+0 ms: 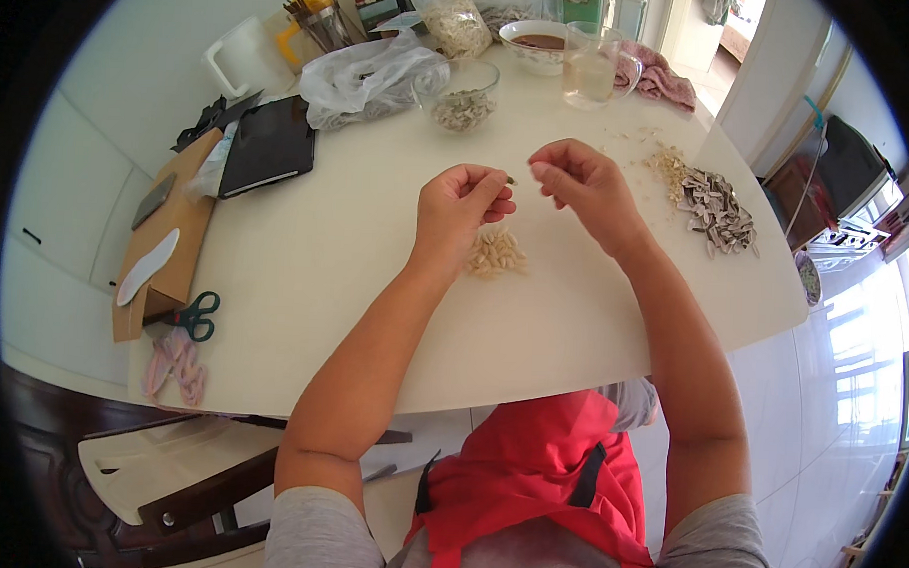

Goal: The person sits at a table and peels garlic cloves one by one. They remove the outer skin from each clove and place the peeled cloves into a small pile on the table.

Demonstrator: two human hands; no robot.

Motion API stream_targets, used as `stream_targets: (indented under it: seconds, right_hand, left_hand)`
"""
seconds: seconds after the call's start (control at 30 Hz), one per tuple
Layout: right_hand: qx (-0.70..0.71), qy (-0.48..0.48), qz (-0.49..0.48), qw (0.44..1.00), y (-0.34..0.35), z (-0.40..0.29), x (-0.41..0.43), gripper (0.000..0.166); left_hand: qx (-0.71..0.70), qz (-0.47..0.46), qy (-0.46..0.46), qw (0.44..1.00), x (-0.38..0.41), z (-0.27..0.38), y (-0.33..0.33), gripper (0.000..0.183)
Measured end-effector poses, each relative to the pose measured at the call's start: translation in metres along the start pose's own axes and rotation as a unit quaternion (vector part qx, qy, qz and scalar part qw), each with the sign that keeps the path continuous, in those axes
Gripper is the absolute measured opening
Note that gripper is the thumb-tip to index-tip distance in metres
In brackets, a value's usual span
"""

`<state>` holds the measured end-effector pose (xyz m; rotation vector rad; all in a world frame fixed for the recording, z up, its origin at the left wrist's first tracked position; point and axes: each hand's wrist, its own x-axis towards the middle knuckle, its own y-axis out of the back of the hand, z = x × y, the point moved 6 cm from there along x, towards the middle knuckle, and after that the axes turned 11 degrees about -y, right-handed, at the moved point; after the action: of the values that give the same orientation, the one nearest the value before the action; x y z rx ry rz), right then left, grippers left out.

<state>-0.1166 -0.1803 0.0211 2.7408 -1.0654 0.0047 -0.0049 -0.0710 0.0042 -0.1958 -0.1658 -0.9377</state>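
Between thumb and fingertips, my left hand (461, 205) pinches a small greenish seed kernel (511, 180). My right hand (574, 179) is just to its right, apart from it, with fingers curled; whether a tiny piece sits between its fingertips cannot be told. Below the left hand lies a pile of pale, unshelled-looking pumpkin seeds (497, 253), partly behind the wrist. Right of the right hand are a heap of striped sunflower seeds or hulls (716, 214) and pale broken shell bits (667, 167). A glass bowl (468, 78) beyond the hands holds greyish seeds.
At the back stand a bowl of brown liquid (536, 46), a glass mug (588, 71), a pink cloth (668, 77) and plastic bags (364, 78). On the left lie a black notebook (270, 146), cardboard (175, 225) and scissors (198, 316). The white table's edge (525, 398) curves before me.
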Motion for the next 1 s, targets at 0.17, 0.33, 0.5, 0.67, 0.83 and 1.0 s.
stream_targets:
  seconds: [0.17,0.33,0.5,0.67,0.83,1.0]
  right_hand:
    - [0.048,0.012,-0.069,0.996,-0.018,-0.006,-0.009,0.012]
    - [0.046,0.016,-0.039,0.998,-0.015,-0.008,-0.007,0.013]
    - [0.173,-0.018,-0.049,0.984,-0.011,0.0,-0.006,0.015]
    - [0.163,-0.026,-0.057,0.985,-0.014,0.004,-0.005,0.018]
    - [0.167,-0.054,-0.075,0.982,-0.018,0.004,-0.007,0.019]
    - [0.16,-0.046,-0.08,0.983,-0.018,0.004,-0.006,0.019]
  left_hand:
    - [-0.018,-0.022,0.025,0.999,-0.004,0.001,-0.006,0.02]
    - [-0.109,-0.012,0.042,0.993,-0.008,-0.001,-0.011,0.016]
    - [-0.068,-0.004,0.027,0.997,-0.007,0.002,-0.012,0.012]
    - [-0.057,0.006,0.02,0.998,-0.005,0.002,-0.006,0.012]
    - [-0.055,-0.001,0.03,0.998,-0.005,-0.001,-0.006,0.016]
    - [-0.097,0.004,0.047,0.994,-0.006,-0.004,-0.006,0.015]
